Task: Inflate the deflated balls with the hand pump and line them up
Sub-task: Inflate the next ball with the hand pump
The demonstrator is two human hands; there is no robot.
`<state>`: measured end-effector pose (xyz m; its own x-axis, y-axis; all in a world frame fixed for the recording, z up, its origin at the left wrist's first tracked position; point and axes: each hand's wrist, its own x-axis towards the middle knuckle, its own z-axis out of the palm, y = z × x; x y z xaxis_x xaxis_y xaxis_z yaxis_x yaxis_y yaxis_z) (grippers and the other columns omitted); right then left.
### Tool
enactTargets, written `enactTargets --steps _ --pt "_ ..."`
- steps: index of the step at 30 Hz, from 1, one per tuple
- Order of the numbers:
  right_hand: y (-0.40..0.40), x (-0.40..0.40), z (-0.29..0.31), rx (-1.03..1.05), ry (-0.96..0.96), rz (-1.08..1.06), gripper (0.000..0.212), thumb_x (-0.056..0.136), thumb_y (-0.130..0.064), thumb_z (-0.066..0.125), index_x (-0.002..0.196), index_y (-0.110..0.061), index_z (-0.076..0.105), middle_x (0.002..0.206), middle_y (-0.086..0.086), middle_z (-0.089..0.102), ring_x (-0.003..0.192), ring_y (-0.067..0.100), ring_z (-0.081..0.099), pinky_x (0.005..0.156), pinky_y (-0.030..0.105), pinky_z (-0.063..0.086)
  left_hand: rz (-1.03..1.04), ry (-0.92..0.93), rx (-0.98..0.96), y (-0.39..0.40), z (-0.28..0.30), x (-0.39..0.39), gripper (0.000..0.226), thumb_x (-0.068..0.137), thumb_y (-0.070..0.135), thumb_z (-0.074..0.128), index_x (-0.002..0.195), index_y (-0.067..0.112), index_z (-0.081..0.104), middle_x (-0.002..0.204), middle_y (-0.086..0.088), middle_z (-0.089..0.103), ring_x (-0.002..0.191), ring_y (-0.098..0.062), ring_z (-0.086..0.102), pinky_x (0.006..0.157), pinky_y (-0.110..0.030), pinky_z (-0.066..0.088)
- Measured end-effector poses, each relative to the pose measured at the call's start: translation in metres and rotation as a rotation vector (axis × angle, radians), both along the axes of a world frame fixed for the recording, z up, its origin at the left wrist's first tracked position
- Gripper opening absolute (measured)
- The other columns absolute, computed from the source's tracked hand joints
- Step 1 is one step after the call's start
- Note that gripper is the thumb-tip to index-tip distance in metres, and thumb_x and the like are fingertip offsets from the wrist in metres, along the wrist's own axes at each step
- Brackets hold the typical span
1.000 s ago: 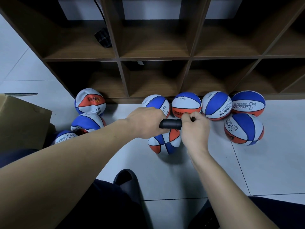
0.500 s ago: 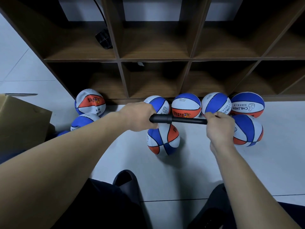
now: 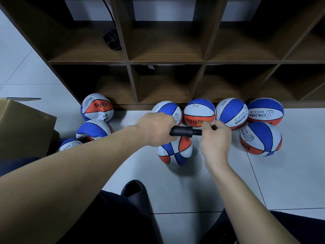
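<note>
A black hand pump (image 3: 182,131) lies level between my hands, above a red, white and blue ball (image 3: 175,152) on the floor. My left hand (image 3: 156,128) grips the pump's barrel. My right hand (image 3: 215,136) grips its handle, close against the barrel. Several round balls (image 3: 199,112) line the foot of the shelf unit, with one more ball (image 3: 260,139) in front at the right. Three dented, soft balls (image 3: 95,108) lie at the left. Where the pump meets the ball is hidden under my hands.
A dark wooden cubby shelf unit (image 3: 168,62) stands on the white tiled floor behind the balls. A black object (image 3: 112,40) with a cable sits in an upper cubby. A cardboard box (image 3: 22,127) is at the left. My black slipper (image 3: 136,192) shows below.
My right hand pulled the handle out to the right, then pushed it back in toward the barrel. The left hand has held the barrel almost still.
</note>
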<state>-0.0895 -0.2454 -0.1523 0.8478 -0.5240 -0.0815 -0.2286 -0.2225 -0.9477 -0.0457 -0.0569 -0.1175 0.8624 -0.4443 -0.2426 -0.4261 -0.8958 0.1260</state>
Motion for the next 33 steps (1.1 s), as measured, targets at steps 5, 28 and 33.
enactTargets --steps 5,28,33 --pt "0.014 -0.005 -0.007 0.037 0.033 0.032 0.039 0.097 -0.019 0.062 0.065 -0.015 0.041 0.056 -0.007 0.035 0.059 0.018 0.032 0.057 0.035 0.033 -0.028 0.019 0.010 -0.008 -0.003 -0.004 0.038 0.098 0.052 0.063 0.074 0.025 0.051 0.069 0.004 0.058 0.062 -0.015 0.053 0.055 -0.033 0.036" --pt "-0.028 0.010 0.005 0.052 0.014 -0.066 0.034 0.090 -0.015 0.065 0.066 -0.008 0.042 0.062 0.000 0.032 0.064 0.019 0.027 0.060 0.033 0.026 0.005 -0.020 0.016 0.006 0.010 0.007 0.034 0.099 0.051 0.064 0.075 0.028 0.054 0.072 0.005 0.060 0.071 -0.017 0.059 0.055 -0.030 0.038" --pt "-0.005 0.004 0.003 0.048 0.021 0.006 0.038 0.091 -0.013 0.061 0.061 -0.017 0.039 0.050 -0.013 0.032 0.056 0.015 0.030 0.057 0.033 0.029 -0.009 -0.007 0.002 0.000 0.005 0.001 0.035 0.098 0.050 0.062 0.075 0.025 0.054 0.069 0.004 0.058 0.065 -0.018 0.057 0.057 -0.031 0.041"
